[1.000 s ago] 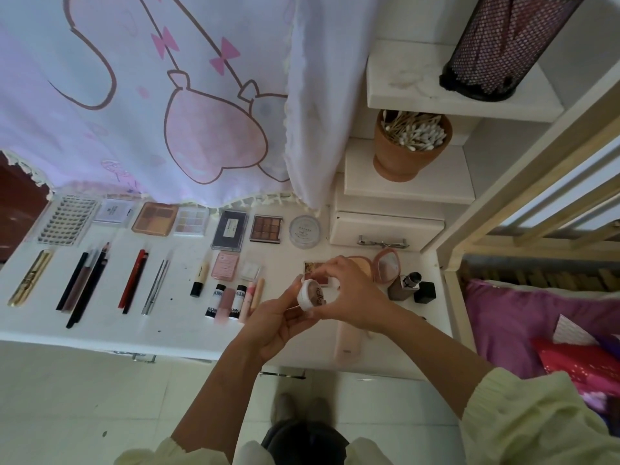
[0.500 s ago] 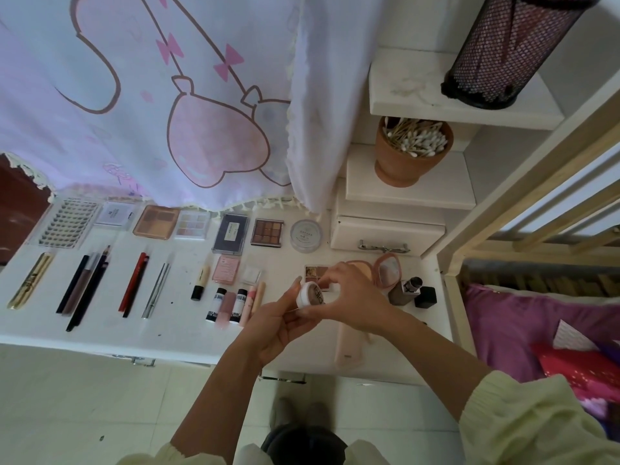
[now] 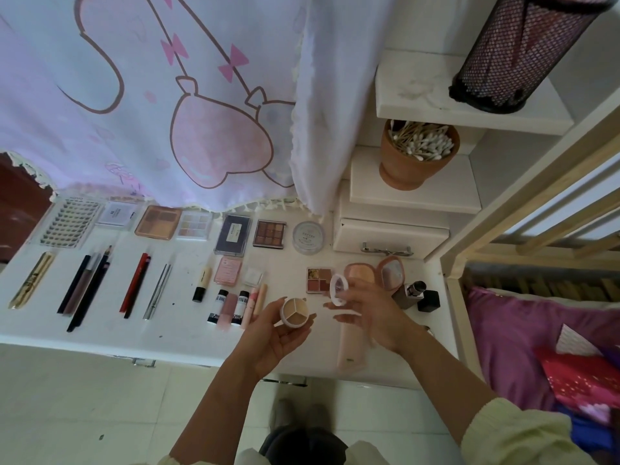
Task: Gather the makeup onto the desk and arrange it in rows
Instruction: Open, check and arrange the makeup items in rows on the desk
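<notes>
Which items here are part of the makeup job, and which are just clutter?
Job: three-shade concealer pot in left hand, lid in right hand, eyeshadow palettes, pencils, lip tubes.
Lying about: cotton swab pot, mesh holder, curtain, drawer.

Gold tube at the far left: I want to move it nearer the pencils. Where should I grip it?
Probably pinch the gold tube across its slim middle, from above: it lies flat on the desk, with bare surface along both long sides.
</notes>
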`<state>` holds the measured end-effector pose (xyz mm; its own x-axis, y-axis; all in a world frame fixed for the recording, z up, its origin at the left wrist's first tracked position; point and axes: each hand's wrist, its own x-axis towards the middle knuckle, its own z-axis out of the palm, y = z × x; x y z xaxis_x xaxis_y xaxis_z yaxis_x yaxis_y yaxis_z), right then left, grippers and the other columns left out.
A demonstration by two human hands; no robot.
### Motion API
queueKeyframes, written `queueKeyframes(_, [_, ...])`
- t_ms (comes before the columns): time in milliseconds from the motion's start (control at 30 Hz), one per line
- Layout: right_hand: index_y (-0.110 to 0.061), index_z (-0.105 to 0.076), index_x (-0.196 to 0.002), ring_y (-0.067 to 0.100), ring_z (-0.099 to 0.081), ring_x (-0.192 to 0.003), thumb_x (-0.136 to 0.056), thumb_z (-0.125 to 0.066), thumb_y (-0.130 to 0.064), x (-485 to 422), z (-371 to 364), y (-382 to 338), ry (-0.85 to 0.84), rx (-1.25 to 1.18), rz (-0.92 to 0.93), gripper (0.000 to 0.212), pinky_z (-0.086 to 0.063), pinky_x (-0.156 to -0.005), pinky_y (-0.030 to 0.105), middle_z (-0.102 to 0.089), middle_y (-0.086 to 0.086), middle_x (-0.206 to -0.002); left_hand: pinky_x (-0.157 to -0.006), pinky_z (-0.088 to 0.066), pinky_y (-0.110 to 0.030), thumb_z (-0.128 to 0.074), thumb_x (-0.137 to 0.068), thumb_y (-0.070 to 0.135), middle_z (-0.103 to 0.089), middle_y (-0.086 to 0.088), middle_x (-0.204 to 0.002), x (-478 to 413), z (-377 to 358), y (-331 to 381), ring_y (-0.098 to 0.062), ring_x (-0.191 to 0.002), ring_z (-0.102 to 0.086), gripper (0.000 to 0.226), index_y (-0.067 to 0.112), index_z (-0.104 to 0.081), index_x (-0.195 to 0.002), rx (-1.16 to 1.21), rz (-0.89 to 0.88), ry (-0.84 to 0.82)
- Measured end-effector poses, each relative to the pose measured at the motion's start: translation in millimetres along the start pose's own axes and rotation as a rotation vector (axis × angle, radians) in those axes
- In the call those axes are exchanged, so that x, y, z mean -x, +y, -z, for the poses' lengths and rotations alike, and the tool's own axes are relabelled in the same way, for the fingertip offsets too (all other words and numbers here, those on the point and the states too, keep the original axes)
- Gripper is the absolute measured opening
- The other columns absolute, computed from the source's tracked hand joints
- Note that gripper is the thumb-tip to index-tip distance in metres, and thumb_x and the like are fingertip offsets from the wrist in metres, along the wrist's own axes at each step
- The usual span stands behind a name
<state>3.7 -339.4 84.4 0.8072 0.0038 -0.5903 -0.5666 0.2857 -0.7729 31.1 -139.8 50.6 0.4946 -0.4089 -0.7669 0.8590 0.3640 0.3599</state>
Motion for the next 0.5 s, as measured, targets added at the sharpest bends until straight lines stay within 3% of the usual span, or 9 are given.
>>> queueKeyframes(100, [-0.002, -0.061, -0.108, 0.027, -0.069, -0.089, -0.096, -0.05, -0.009, -4.9, 0.8, 15.8, 0.113, -0.19, -0.136, 0.018, -0.053, -0.073, 0.032, -0.071, 0.016, -0.101, -0.084, -0.057, -0.041, -0.052, -0.097, 0.026, -0.068, -0.026, -0.109, -6.8, 5.7, -5.5, -0.039, -0.104, -0.065, 0.035, 0.001, -0.057, -0.122, -0.017, -0.006, 0.077])
queueKeyframes(233, [-0.002, -0.064, -0.105, 0.025, -0.069, -0.083, -0.099, -0.044, -0.011, -17.5, -0.4, 31.2, 0.244, 0.003, -0.197, 0.023, -0.053, -0.064, 0.027, -0.071, 0.019, -0.102, -0.082, -0.057, -0.042, -0.055, -0.096, 0.026, -0.069, -0.023, -0.107, -12.9, 4.7, -11.6, -0.038, -0.097, -0.067, 0.028, 0.002, -0.059, -0.112, -0.077, -0.003, 0.163])
queueKeyframes(300, [-0.006, -0.064, -0.093, 0.023, -0.067, -0.076, -0.096, -0.043, -0.012, -25.7, -1.2, 33.8, 0.291, 0.252, -0.178, 0.022, -0.049, -0.056, 0.025, -0.069, 0.013, -0.095, -0.083, -0.057, -0.046, -0.06, -0.094, 0.021, -0.065, -0.023, -0.112, -17.4, 4.4, -14.2, -0.038, -0.097, -0.066, 0.023, 0.002, -0.06, -0.107, -0.11, -0.016, 0.207])
queueKeyframes(400, [-0.01, -0.053, -0.072, 0.021, -0.056, -0.068, -0.094, -0.045, -0.015, -39.2, -0.6, 33.1, 0.279, 0.72, -0.058, 0.024, -0.037, -0.058, 0.028, -0.056, 0.009, -0.074, -0.085, -0.057, -0.048, -0.063, -0.092, 0.021, -0.061, -0.018, -0.107, -22.0, 2.3, -17.4, -0.034, -0.094, -0.065, 0.018, 0.005, -0.063, -0.099, -0.296, -0.054, 0.265])
queueKeyframes(500, [-0.01, -0.054, -0.075, 0.018, -0.05, -0.069, -0.093, -0.051, -0.013, -51.9, -1.7, 34.2, 0.236, 0.942, -0.014, 0.019, -0.036, -0.06, 0.03, -0.053, 0.006, -0.074, -0.075, -0.06, -0.038, -0.063, -0.092, 0.029, -0.064, -0.014, -0.096, -25.2, -0.6, -20.7, -0.03, -0.085, -0.068, 0.019, 0.01, -0.065, -0.092, -0.513, -0.091, 0.312])
